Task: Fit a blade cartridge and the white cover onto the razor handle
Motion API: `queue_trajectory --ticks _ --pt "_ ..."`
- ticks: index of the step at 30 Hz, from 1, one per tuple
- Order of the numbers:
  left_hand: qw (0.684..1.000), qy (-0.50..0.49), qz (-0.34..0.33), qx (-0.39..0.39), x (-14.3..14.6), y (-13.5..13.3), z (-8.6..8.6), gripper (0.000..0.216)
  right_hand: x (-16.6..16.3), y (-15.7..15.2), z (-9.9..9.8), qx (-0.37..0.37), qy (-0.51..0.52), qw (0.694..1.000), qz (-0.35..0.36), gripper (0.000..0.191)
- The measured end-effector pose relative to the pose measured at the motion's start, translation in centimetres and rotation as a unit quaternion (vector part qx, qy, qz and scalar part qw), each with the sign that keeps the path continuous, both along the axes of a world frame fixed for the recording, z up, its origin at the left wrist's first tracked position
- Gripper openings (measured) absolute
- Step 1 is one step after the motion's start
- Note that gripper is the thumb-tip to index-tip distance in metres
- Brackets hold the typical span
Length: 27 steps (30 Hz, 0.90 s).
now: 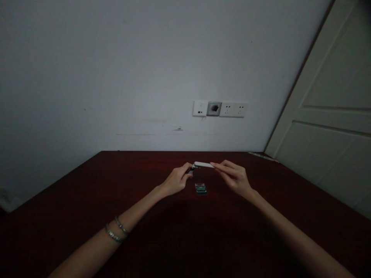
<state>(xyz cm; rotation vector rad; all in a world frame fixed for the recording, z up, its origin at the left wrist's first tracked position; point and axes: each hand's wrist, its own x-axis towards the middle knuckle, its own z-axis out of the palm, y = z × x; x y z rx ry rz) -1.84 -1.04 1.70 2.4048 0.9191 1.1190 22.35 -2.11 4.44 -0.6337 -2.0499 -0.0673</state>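
Two hands hold a slim white piece (203,165) and a small dark and shiny thing (191,169) above a dark red table (162,243).
Near the centre of the frame, slightly below the middle, the right hand (235,177) pinches the right end of the white piece between thumb and fingers. The left hand (175,180) grasps the small dark and shiny thing, which meets the left end of the white piece; I cannot tell whether they are joined. Just below, between the hands, a clear and green packet (201,189) lies on the table. Two bracelets (113,234) circle the left forearm, at lower left.
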Motion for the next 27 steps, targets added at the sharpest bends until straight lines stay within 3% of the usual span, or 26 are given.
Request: queue_trajectory --ticks 4,8,14,20,27 --pt "1.0 -0.006 0.002 -0.001 -0.17 0.05 0.25 0.015 0.3 0.25 0.02 -0.011 0.031 0.999 -0.007 0.034" --pt "1.0 -0.002 0.003 -0.002 -0.14 0.02 0.23 0.016 0.25 0.33 -0.2 -0.011 -0.001 1.0 0.017 0.036" --pt "1.0 -0.009 0.004 0.003 -0.28 0.12 0.14 0.014 0.56 0.42 -0.19 0.003 0.009 1.0 -0.015 0.036" --pt "1.0 -0.004 0.005 0.008 -0.02 0.03 -0.19 0.012 -0.02 -0.08 0.12 -0.001 -0.031 0.999 0.015 0.037" --pt "1.0 -0.002 0.003 0.003 -0.05 -0.2 0.11 0.013 0.28 -0.1 0.41 -0.014 -0.002 1.0 0.017 0.036"
